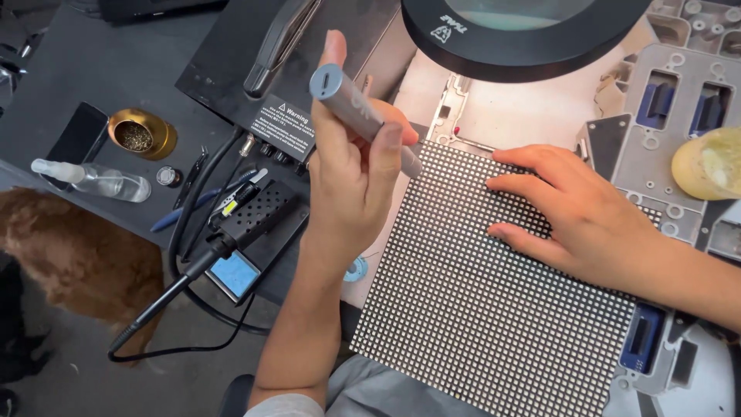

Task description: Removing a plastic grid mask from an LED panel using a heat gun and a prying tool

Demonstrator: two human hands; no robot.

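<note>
On the bench, the panel lies flat, its near edge past the bench edge, under the lamp. The left hand is raised, fingers closed around a grey pen tool slanting to the panel's top-left corner. The right hand lies open on the panel, holding nothing.

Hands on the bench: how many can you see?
2. The left hand holds a grey pen-shaped tool over the dotted panel; the right hand lies flat on that panel. No others show.
</note>
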